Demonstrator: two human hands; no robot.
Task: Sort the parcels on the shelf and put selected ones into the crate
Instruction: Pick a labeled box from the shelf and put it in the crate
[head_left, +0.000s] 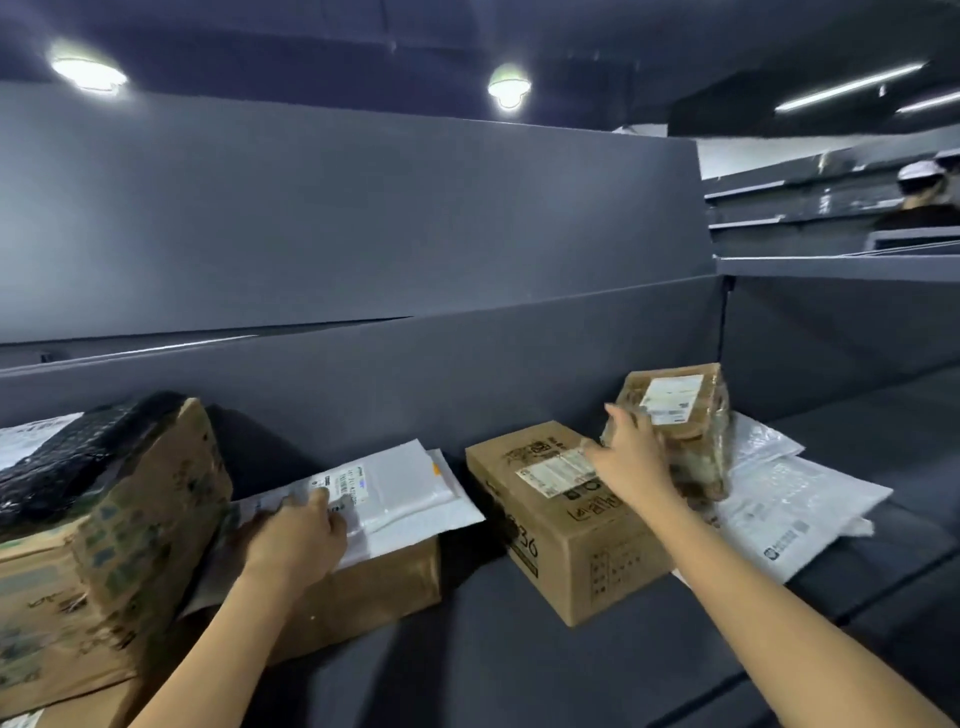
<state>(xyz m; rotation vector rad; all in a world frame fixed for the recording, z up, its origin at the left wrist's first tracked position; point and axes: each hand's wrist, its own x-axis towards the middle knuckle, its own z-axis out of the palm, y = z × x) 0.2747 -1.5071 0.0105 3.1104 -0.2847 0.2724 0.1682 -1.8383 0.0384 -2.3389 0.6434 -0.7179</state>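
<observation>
My left hand (298, 535) grips the near edge of a white mailer envelope (400, 483) that lies on a brown carton (374, 587). My right hand (631, 457) holds a small tape-wrapped brown parcel (685, 415), tilted up above the shelf with its white label facing me. Just below that hand sits a brown cardboard box (566, 525) with a shipping label on top. No crate is in view.
A large worn carton (119, 545) with a black wrapped parcel (78, 457) on top stands at the left. White plastic mailers (795, 504) lie at the right. The grey shelf (519, 660) has a back wall (415, 374) close behind the parcels. A person stands far right.
</observation>
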